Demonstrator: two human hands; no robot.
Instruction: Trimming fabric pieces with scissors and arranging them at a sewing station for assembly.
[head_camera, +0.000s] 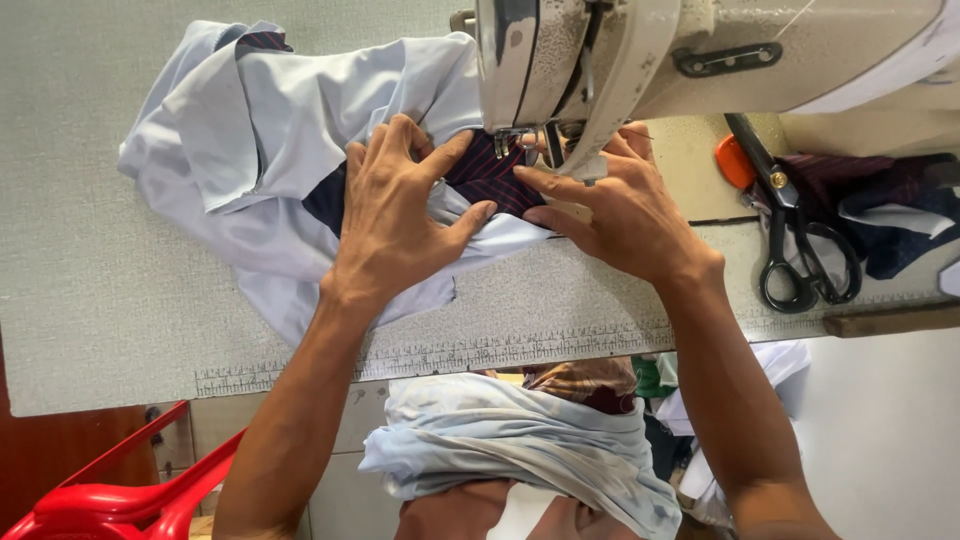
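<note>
I count my two hands, the left hand (395, 215) and the right hand (620, 205), both on one light blue shirt (290, 120) with one dark striped patch (490, 175). One sewing machine (700, 50) stands at the table's (100, 300) far edge, one pair of black scissors (800, 240) near its right edge, and one red plastic chair (120, 495) beyond its near edge.

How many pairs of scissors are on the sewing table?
1: black scissors lying right of the right hand, beside dark fabric scraps. More could be hidden under cloth.
</note>
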